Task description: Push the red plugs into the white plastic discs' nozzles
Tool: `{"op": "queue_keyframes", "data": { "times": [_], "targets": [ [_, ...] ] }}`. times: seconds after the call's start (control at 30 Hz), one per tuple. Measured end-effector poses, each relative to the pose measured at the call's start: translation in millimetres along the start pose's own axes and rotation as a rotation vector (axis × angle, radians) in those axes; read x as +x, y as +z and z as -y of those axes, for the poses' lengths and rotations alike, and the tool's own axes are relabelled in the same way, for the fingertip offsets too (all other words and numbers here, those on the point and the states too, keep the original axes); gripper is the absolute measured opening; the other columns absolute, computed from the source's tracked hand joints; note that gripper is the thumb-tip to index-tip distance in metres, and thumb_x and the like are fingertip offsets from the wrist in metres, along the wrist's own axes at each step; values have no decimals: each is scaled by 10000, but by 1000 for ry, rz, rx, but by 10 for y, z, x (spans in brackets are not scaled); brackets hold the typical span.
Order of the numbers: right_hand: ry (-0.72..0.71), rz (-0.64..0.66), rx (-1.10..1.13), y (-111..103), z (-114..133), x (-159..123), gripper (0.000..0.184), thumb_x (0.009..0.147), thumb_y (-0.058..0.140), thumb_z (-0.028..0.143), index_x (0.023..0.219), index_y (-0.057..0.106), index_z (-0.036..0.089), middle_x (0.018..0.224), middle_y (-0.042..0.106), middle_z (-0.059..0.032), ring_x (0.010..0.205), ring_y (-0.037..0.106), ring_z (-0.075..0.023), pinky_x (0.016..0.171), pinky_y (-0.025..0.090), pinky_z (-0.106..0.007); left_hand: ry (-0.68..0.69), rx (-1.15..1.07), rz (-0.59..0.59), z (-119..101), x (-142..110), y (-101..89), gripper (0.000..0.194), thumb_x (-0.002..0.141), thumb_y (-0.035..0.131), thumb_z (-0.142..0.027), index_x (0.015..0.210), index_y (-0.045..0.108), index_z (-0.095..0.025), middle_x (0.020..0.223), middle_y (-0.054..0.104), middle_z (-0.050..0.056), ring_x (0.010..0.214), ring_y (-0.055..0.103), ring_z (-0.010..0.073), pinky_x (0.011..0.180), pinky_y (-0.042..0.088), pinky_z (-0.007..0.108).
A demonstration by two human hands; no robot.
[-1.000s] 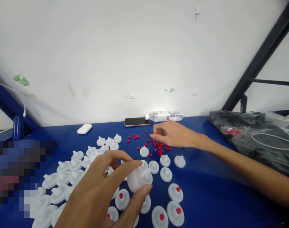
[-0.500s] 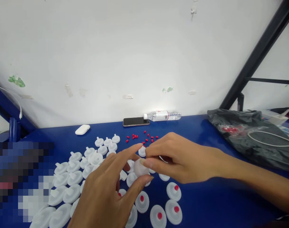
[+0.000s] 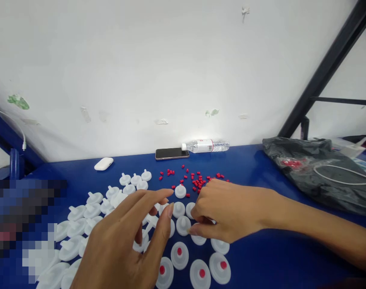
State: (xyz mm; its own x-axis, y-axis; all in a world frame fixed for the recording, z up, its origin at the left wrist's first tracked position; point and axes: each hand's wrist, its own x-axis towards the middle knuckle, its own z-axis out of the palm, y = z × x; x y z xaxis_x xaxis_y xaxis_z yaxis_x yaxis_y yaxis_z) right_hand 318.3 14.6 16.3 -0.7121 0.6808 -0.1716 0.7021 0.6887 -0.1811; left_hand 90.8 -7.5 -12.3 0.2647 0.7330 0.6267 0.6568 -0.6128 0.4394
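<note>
Just below the centre of the frame, a bare white disc (image 3: pixel 183 228) lies on the blue tabletop (image 3: pixel 261 257), its short stem pointing up the picture. The right hand (image 3: pixel 231 208) is nearer: its thumb tip meets the disc's right edge in view, though contact is unclear. Its fingers are curled, and whether they pinch anything cannot be told. The left hand (image 3: pixel 119 237) is at lower left, thumb and forefinger parted with nothing visible between the tips; from these, the disc lies towards the lower right.

White discs (image 3: pixel 180 192) (some red-tipped), red caps (image 3: pixel 183 166), blue table (image 3: pixel 267 257).
</note>
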Motion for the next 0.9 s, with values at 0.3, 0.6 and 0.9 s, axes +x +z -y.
{"op": "queue_keyframes", "data": {
  "times": [0.3,0.6,0.9],
  "targets": [
    [127,55,-94,-194,77,-276,586,931,580,640,548,625,199,447,527,3,410,371,-131,508,248,-304,-5,2,1,-1,-13,-20,164,972,578,-387,1098,680,-364,955,719,-65,514,535,82,516,503,199],
    [93,-47,-146,-228,50,-372,377,1017,518,318,675,629,204,602,633,2,515,470,-148,564,235,-341,127,43,53,-47,-19,44,176,978,602,-341,1146,653,-337,998,748,-45,841,731,159,801,610,252],
    [1,-237,159,-261,210,-178,358,1056,471,304,731,559,185,615,547,42,560,464,-100,585,286,-281,223,26,96,-63,-41,136,252,927,695,-324,1170,628,-316,994,756,-45,874,745,147,773,609,224]
  ]
}}
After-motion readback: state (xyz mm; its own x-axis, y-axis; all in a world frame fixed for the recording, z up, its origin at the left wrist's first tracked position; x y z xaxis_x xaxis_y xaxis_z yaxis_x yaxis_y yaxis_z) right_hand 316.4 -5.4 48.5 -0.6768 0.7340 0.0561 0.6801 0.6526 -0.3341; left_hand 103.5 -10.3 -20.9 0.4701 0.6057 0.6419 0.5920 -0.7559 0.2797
